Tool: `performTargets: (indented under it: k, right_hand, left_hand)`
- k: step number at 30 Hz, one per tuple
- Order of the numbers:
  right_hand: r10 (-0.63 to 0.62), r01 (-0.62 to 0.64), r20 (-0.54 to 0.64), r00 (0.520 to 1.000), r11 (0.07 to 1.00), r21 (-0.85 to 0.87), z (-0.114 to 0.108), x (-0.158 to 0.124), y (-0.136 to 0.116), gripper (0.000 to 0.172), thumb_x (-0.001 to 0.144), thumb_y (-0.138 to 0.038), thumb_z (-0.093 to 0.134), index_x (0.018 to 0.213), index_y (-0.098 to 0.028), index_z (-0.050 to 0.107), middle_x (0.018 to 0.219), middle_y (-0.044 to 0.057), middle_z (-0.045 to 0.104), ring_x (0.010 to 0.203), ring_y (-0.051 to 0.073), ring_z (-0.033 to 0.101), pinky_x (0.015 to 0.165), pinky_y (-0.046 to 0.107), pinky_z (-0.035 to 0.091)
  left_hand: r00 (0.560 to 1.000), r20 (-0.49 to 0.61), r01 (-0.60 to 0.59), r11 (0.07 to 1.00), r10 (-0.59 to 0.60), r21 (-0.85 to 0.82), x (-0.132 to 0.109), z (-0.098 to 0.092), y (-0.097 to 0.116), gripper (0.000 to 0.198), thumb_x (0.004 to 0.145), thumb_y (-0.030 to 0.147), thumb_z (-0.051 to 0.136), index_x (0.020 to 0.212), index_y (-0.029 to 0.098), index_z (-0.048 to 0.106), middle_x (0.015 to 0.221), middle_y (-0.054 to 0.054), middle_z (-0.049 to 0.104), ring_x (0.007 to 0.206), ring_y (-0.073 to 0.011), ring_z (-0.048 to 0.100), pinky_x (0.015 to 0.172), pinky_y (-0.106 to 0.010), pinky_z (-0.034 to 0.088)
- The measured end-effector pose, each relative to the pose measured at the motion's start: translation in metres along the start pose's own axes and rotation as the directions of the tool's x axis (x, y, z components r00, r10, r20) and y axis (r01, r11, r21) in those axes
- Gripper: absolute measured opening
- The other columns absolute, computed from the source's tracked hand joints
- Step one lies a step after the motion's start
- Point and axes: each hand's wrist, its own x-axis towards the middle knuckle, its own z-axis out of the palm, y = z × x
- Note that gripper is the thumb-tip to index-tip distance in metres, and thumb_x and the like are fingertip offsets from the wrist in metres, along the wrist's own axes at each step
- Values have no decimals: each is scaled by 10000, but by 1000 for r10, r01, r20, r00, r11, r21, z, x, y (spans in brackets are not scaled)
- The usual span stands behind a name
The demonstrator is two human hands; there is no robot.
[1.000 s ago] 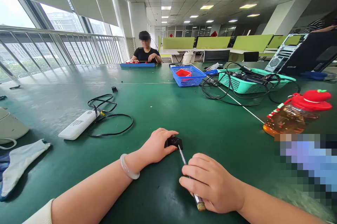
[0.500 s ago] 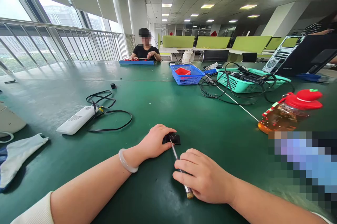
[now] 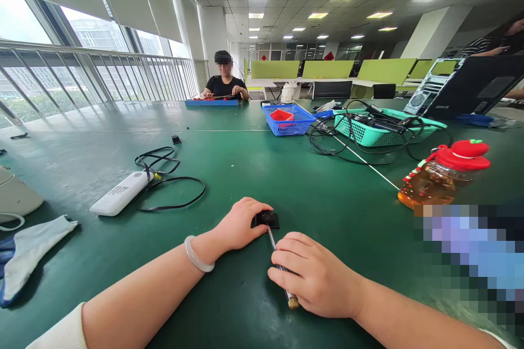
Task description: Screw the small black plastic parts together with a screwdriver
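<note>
A small flat black part [image 3: 272, 220] lies on the green tabletop in front of me. My left hand [image 3: 241, 223] pinches its left end between thumb and fingers, pressing it to the table. In my right hand [image 3: 313, 272] is a slim screwdriver [image 3: 272, 238] with a metal shaft and a brass-coloured end cap. The screwdriver slants forward, and its tip meets the near side of the black part. My right fingers cover much of the handle. What the tip touches exactly is too small to tell.
To the left lie a white power bank [image 3: 120, 193] with a black cable and a glove [image 3: 36, 248]. Ahead stand a blue basket [image 3: 289, 126] and a teal basket [image 3: 368, 133] of cables. A red-lidded bottle [image 3: 444, 177] is at right. A person [image 3: 224, 84] sits at the far end.
The view has tilted slightly upward, so the scene sits a little lower. The screwdriver tip has shifted slightly toward the black part's near edge. Both hands keep their grips.
</note>
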Motion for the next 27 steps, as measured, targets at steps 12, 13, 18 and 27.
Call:
performTargets:
  k: [12, 13, 18, 27]
  right_hand:
    - [12, -13, -21, 1000, 1000, -5, 0, 2, -1, 116, 909, -118, 542, 864, -173, 634, 827, 27, 633, 808, 155, 539, 810, 335, 483]
    - [12, -12, -18, 1000, 1000, -2, 0, 1, -1, 121, 912, -118, 539, 864, -176, 633, 832, 28, 633, 812, 154, 540, 813, 334, 483]
    - [13, -13, -10, 1000, 1000, 17, 0, 0, 0, 155, 899, -82, 511, 846, -168, 629, 824, 33, 620, 811, 156, 539, 809, 333, 479]
    - [49, -49, -9, 999, 999, -11, 0, 1, 0, 130, 903, -110, 546, 836, -176, 636, 792, 23, 617, 789, 154, 535, 802, 325, 494]
  left_hand:
    - [1000, 4, 13, 1000, -13, 0, 0, -1, 3, 385, 790, 226, 674, 1172, 257, 629, 1130, -39, 699, 1103, -250, 588, 1009, -423, 448]
    - [1000, 5, 11, 1000, -11, 0, 0, -1, 2, 386, 790, 225, 672, 1173, 258, 629, 1131, -40, 699, 1105, -252, 587, 1008, -425, 449]
    - [1000, 10, 21, 1000, -21, -2, -1, -1, 2, 389, 790, 227, 676, 1175, 255, 630, 1141, -42, 698, 1117, -256, 577, 1015, -429, 445]
    - [1000, -1, 8, 1000, -8, -9, -2, 0, 0, 377, 816, 279, 664, 1190, 254, 624, 1139, -47, 693, 1106, -253, 571, 1013, -435, 443]
